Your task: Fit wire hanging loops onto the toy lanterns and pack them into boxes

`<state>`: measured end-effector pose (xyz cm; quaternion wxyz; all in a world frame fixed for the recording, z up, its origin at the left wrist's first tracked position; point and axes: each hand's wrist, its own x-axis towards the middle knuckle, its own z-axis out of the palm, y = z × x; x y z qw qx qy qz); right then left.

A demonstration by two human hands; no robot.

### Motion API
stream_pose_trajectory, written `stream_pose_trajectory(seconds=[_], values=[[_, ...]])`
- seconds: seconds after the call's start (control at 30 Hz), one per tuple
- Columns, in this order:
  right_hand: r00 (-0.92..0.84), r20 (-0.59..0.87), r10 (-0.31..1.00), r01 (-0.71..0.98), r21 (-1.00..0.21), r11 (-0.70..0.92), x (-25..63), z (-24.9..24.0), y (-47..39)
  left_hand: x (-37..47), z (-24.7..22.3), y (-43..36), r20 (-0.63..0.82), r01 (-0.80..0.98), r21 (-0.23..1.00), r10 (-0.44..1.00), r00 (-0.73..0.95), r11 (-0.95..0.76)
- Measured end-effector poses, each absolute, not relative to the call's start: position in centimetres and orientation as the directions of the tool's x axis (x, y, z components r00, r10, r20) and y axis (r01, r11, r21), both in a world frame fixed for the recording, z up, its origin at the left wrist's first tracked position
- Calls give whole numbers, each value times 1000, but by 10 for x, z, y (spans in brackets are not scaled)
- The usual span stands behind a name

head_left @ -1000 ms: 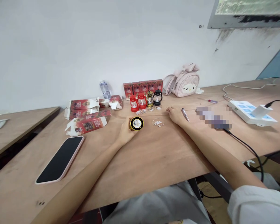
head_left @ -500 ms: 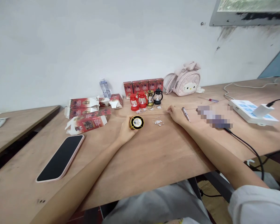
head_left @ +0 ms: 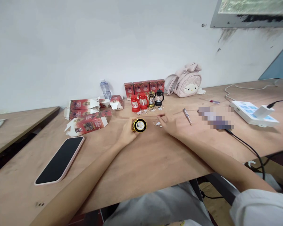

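My left hand is wrapped around a small gold-and-black lantern, whose round base with a pale centre faces me. My right hand hovers at or just over a small pile of white pieces with thin chains; its thumb and forefinger are apart, and I cannot tell whether they touch the pieces. Behind the hands stand two red lanterns, a gold one and a black one, with more white pieces at their feet. A short screwdriver lies right of my right hand.
Opened red boxes and a phone lie on the left. A water bottle, upright red boxes and a pink bag line the wall. On the right are a power strip, another screwdriver and a blurred-out device on a cable.
My right hand has moved left, away from beside the screwdriver, to the small white pieces. The lantern in my left hand has barely shifted.
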<state>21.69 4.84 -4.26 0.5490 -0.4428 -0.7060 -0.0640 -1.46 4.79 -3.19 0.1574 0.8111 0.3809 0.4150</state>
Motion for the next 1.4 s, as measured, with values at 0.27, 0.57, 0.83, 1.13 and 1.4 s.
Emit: stream_pose_trajectory(seconds=[0.27, 0.57, 0.83, 1.13, 1.4], values=[[-287, 925, 251, 458, -97, 883, 180, -36, 11, -15, -37, 46, 571, 503, 406, 641, 513, -763], [-324, 945, 34, 487, 136, 863, 178, -29, 14, -14, -39, 48, 598, 515, 292, 574, 559, -806], [-374, 926, 51, 512, 161, 844, 179, -31, 15, -13, -36, 46, 581, 522, 296, 584, 566, -800], [-252, 932, 260, 643, -39, 765, 198, -32, 28, -14, -35, 47, 628, 521, 383, 629, 459, -763], [-307, 533, 789, 701, -434, 566, 254, -33, 63, -16, -36, 50, 649, 656, 385, 696, 307, -649]])
